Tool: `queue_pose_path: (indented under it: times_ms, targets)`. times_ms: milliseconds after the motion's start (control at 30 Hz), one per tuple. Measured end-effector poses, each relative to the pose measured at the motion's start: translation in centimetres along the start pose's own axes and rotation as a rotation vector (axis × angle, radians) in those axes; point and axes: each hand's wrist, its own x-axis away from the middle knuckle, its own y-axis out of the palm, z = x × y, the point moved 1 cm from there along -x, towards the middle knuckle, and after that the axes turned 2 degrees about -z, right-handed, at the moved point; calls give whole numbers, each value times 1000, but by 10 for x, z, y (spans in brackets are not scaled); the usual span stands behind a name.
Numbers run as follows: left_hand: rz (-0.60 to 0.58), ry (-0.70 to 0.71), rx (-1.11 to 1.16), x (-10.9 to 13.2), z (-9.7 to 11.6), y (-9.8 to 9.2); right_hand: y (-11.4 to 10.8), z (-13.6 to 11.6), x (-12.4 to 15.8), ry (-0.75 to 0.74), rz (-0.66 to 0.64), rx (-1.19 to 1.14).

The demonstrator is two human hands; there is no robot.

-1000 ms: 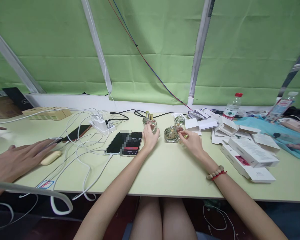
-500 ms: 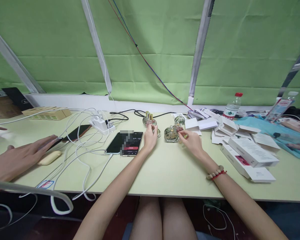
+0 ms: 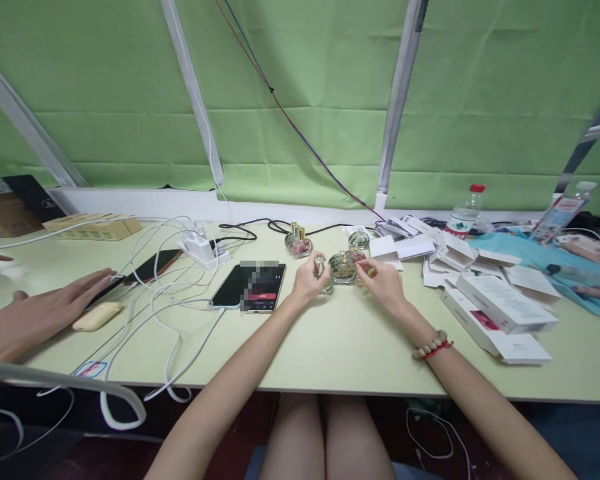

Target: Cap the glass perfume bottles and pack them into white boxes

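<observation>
My left hand (image 3: 310,280) is closed around a small clear glass bottle (image 3: 326,287) with a pale metallic top, just left of the others. Beside it stands a wide glass perfume bottle (image 3: 343,268). My right hand (image 3: 384,283) has its thumb and fingertips pinched together against a pinkish glass bottle (image 3: 357,255); what they grip, if anything, is hidden. Another round glass bottle (image 3: 359,241) is behind. Farther left are pink-toned glass bottles (image 3: 299,247) with gold caps (image 3: 298,231) near them.
Opened white boxes (image 3: 505,303) and folded cartons spread on the right, with a red-capped water bottle (image 3: 465,213) behind. Two phones (image 3: 229,287) lie left of my left hand, near tangled white cables and a power strip (image 3: 200,248). Another person's hand (image 3: 45,313) rests farther left.
My left hand has moved right and nearer to me, bringing a small glass bottle away from the gold-capped group. My right hand has barely moved.
</observation>
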Motion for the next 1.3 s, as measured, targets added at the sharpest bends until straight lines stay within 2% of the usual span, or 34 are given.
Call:
queue_pose_path:
  times_ms: [233,400,600,800,867,1300]
  targets:
    - [-93,127,-76,3,7,6,3,1,1,-94,8,-64]
    - [-24,257,-152,4,13,13,4,-7,4,-166,9,-163]
    - [-99,218,-210,10,25,26,9,-11,6,-274,-9,-297]
    - [-177,91,17,11,28,32,12,-12,8,-291,-1,-334]
    - [-165,53,8,10,26,33,13,-13,9,-312,19,-318]
    - [-121,63,26,6,22,33,22,-7,10,-408,73,-334]
